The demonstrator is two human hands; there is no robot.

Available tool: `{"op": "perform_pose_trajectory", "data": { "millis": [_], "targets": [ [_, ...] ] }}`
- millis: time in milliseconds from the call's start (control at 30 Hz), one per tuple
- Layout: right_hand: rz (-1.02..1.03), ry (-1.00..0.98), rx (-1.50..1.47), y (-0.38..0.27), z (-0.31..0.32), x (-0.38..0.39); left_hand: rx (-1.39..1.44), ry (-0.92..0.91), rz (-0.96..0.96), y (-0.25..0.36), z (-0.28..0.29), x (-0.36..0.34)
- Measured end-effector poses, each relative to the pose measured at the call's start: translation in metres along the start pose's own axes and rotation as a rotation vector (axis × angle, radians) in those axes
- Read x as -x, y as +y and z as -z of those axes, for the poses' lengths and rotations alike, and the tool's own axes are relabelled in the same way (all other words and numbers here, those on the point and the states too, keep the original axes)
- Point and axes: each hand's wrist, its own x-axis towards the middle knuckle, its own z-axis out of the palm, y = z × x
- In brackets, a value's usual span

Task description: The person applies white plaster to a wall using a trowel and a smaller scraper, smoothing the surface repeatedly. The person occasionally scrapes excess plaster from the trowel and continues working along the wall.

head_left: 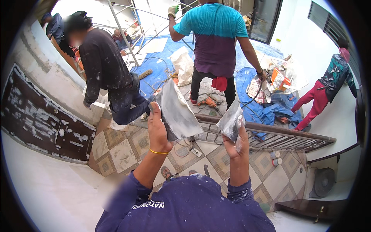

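Observation:
My left hand (157,130) is closed on the edge of a large flat putty plate (178,114), dark grey and smeared with white paste. A yellow band circles that wrist. In my right hand (238,142) is a smaller flat putty scraper (229,124), streaked with white, gripped along its right side. White paste covers parts of the right fingers. Both tools are held up in front of me, apart from each other, and the scraper's far corner points upward. Whether either tool has a handle is hidden.
A brown railing (270,129) runs beyond my hands to the right. Past it, a person in a teal and purple shirt (214,38) stands on a blue tarp (160,58) near scaffolding (123,31). Someone in dark clothes (106,58) is at left. Two cans (275,158) stand on the tiles.

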Motion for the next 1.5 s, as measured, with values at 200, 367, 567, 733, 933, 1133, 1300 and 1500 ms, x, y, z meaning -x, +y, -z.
{"op": "perform_pose_trajectory", "data": {
  "millis": [200, 367, 567, 733, 933, 1133, 1300, 1500],
  "targets": [
    [0.196, -0.205, 0.309, 0.044, -0.034, 0.017, -0.155, 0.394, -0.582, 0.029, -0.012, 0.002],
    [0.132, -0.104, 0.29, 0.08, -0.068, 0.004, -0.263, 0.468, -0.794, 0.033, -0.004, 0.014],
    [0.217, -0.287, 0.376, 0.093, -0.092, 0.0, -0.474, 0.374, -0.835, 0.044, 0.023, 0.035],
    [0.411, -0.471, 0.62, 0.089, -0.116, -0.005, -0.663, 0.132, -0.735, 0.032, 0.046, 0.064],
    [1.126, -0.716, 1.361, 0.078, -0.12, -0.015, -0.722, 0.099, -0.465, 0.044, 0.07, 0.082],
    [0.719, -1.314, 0.646, 0.074, -0.14, -0.017, 0.099, 0.098, 0.141, 0.079, 0.075, 0.069],
    [1.164, -1.875, 1.003, 0.076, -0.151, -0.003, 0.463, -0.12, 0.298, 0.094, 0.076, 0.071],
    [0.882, -1.758, 1.16, 0.1, -0.142, -0.013, 0.375, 0.016, 0.204, 0.095, 0.102, 0.082]
  ]
}}
